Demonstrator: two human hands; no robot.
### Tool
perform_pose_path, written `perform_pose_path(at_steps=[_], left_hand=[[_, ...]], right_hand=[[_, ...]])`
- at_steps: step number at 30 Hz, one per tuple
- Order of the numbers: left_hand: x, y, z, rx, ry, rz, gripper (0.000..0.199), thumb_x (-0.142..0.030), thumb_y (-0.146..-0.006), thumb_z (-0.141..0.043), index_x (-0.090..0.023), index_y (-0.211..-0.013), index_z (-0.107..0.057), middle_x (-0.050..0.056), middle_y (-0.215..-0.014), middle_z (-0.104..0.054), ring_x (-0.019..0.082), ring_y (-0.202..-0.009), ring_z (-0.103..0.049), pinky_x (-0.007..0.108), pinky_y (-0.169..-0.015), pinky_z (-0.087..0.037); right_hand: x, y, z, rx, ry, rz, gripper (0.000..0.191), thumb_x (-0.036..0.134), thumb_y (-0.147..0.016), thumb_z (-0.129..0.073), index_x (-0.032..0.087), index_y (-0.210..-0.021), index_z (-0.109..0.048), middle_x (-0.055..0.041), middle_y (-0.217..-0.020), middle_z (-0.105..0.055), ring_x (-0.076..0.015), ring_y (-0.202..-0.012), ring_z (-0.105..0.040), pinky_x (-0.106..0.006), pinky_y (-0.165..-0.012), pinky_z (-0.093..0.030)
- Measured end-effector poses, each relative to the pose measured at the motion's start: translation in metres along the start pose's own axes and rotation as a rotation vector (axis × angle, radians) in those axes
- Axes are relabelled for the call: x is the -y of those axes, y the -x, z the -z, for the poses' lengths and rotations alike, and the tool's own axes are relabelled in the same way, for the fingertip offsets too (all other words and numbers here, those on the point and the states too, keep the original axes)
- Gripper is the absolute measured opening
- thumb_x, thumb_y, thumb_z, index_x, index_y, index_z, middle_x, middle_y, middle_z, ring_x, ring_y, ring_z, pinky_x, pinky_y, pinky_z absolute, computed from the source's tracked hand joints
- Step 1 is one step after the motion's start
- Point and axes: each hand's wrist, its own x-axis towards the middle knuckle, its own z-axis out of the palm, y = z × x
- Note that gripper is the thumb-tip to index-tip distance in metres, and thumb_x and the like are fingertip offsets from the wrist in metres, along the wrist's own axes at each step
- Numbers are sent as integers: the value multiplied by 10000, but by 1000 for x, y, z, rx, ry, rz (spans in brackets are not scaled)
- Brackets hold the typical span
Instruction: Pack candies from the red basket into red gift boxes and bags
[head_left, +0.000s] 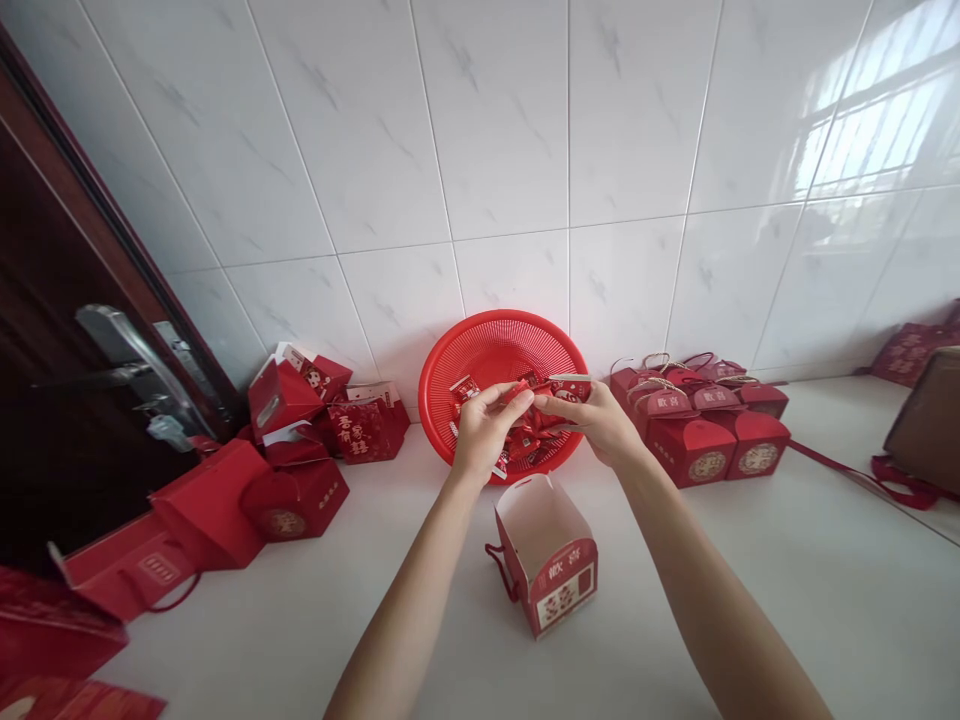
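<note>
Above a red plastic basket [431, 395] that leans near the tiled wall, my left hand [486, 425] and my right hand [592, 415] are close together. Both have their fingers closed on small red packets [529, 405], which overlap between them. More red packets [525, 450] lie inside the basket. Just in front of it stands a red box [551, 570] with its top open, a pale inside and a dark red cord handle at its left side. No hand touches this box.
Several closed red boxes [705, 450] with cord handles stand in rows at the right. Several red boxes [296, 495] stand loosely on the left, near a dark door [45, 300] with a metal handle. A brown object [930, 420] sits at the far right.
</note>
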Motion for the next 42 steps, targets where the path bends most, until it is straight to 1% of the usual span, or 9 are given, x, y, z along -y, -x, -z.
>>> perform_pose_path(at_steps=[6,15,22,27,30,33,37,40,42], left_hand=[[4,-3,7,6,-63,-70,332,-463,-679,-836,-194,-864,-778,46,-828,-759,227,-828,-706,338,-789,-543],[4,-3,7,-49,-87,-82,341,-514,-682,-823,-191,-773,-762,20,-741,-721,183,-737,-660,280,-693,-517],[4,-3,10,-9,-90,-80,337,-509,-692,-823,-194,-800,-769,18,-742,-724,181,-733,-657,273,-687,-511],[6,-6,11,8,-111,-77,387,-530,-685,-821,-179,-842,-776,36,-775,-736,194,-776,-669,277,-713,-521],[8,-12,18,-43,-192,-129,391,-536,-700,-792,-171,-839,-772,44,-808,-748,203,-804,-674,282,-729,-525],[13,-22,34,-172,-400,-212,318,-474,-756,-734,-165,-826,-763,51,-824,-759,211,-812,-682,291,-758,-518],[25,-34,61,-350,-666,-110,230,-342,-828,-635,-154,-894,-749,53,-740,-744,201,-648,-671,325,-732,-522],[34,-39,72,-421,-764,-87,258,-256,-801,-640,-159,-1023,-729,89,-905,-768,205,-706,-687,358,-822,-525],[38,-40,71,-408,-778,-92,250,-233,-758,-668,-163,-990,-730,104,-997,-759,204,-756,-686,371,-876,-510]], right_hand=[[6,4,0,99,1,-90,393,463,-656,-860,187,-911,-745,-36,-859,-743,-200,-851,-697,-300,-721,-578],[6,4,1,147,-57,-122,379,401,-609,-900,183,-871,-733,-11,-785,-712,-167,-723,-683,-265,-631,-569],[10,6,2,140,-38,-129,377,414,-584,-904,174,-813,-726,-14,-752,-718,-148,-628,-660,-287,-623,-569],[11,5,4,82,-43,-117,377,401,-544,-925,178,-752,-703,-6,-730,-702,-165,-681,-660,-282,-620,-570],[9,2,9,40,-60,-110,376,385,-546,-922,187,-795,-723,-30,-829,-741,-198,-771,-689,-303,-671,-584],[9,1,15,-22,-61,-86,328,364,-559,-910,195,-777,-733,-30,-820,-747,-196,-756,-692,-285,-648,-570],[13,2,20,-86,-58,-70,285,352,-552,-904,200,-693,-708,-21,-747,-729,-195,-724,-684,-264,-591,-542],[14,2,23,-101,-56,-62,277,353,-560,-900,195,-694,-715,-26,-750,-728,-191,-730,-679,-264,-600,-538],[14,2,24,-108,-50,-53,273,355,-569,-895,192,-701,-721,-28,-753,-731,-192,-735,-679,-271,-615,-537]])
